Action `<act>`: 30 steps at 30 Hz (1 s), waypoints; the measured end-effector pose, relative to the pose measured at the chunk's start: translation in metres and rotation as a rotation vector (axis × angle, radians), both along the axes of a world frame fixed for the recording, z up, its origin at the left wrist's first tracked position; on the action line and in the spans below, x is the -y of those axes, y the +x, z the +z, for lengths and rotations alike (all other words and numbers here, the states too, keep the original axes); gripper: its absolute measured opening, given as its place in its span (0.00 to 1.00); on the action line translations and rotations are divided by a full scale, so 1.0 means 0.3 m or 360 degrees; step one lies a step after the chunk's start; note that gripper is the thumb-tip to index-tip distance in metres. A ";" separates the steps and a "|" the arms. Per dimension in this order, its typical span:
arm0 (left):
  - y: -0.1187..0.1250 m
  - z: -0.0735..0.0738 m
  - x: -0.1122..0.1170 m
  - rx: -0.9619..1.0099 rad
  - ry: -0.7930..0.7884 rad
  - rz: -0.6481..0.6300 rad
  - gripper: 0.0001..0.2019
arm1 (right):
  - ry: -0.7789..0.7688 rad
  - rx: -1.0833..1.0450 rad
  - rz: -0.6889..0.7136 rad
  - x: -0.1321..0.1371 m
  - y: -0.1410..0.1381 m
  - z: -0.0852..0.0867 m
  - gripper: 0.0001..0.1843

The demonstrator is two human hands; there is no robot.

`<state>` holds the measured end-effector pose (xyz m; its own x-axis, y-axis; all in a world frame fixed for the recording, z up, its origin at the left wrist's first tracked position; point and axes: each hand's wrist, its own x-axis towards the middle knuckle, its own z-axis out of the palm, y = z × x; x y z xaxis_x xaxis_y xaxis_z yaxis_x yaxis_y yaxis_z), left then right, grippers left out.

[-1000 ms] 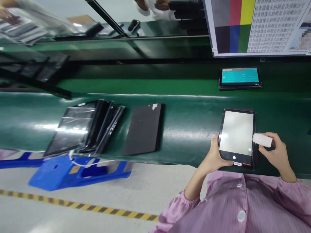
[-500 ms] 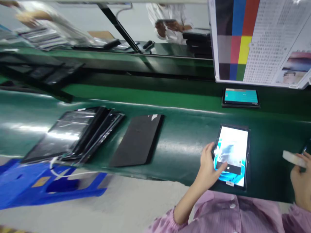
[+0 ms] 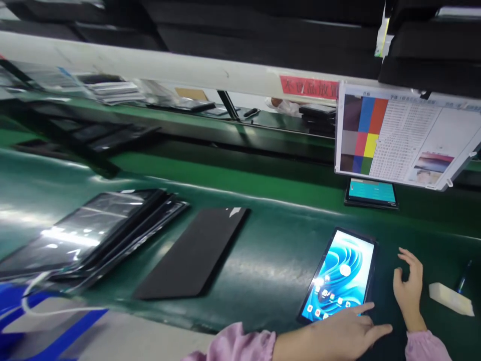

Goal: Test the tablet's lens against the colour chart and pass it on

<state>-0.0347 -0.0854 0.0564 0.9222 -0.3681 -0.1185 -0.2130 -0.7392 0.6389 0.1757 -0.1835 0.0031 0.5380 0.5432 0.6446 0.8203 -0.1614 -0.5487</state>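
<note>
White block (image 3: 451, 299) released onto counter (image 3: 270, 265) | tablet (image 3: 347, 268) near front edge | left hand (image 3: 345, 332) spread over it | right hand (image 3: 410, 286) loosely open

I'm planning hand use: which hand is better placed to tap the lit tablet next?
Likely the left hand: it reaches over the lit tablet at its lower end; the right hand is apart, off to one side.

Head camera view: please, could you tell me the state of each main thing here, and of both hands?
Near tablet: face up, screen on, app icons showing.
Far tablet: screen on, mostly turquoise.
Colour chart: raised, printed side facing the camera.
White block: lying loose, unheld.
Black board: lying flat, white patch near one corner.
Plastic-covered stack: piled unevenly.
Left hand: fingers extended, contact unclear.
Right hand: empty, fingers bent.
</note>
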 end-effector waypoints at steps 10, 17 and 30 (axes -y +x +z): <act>-0.171 -0.047 -0.181 0.0047 0.0413 0.1042 0.48 | 0.0130 -0.0134 -0.0102 -0.176 0.132 -0.056 0.18; -0.203 -0.227 -0.365 0.0671 0.1077 0.1751 0.41 | 0.0289 -0.0199 -0.0185 -0.285 0.202 -0.079 0.18; 0.122 -0.348 -0.633 0.0633 0.0743 0.2227 0.32 | 0.0109 -0.0408 -0.0638 -0.402 0.369 -0.123 0.28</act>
<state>0.0017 0.1047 -0.0481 0.4859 0.7972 0.3583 0.7096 -0.5991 0.3708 0.2863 -0.0630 -0.0338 0.8426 0.2213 0.4909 0.5378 -0.3940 -0.7454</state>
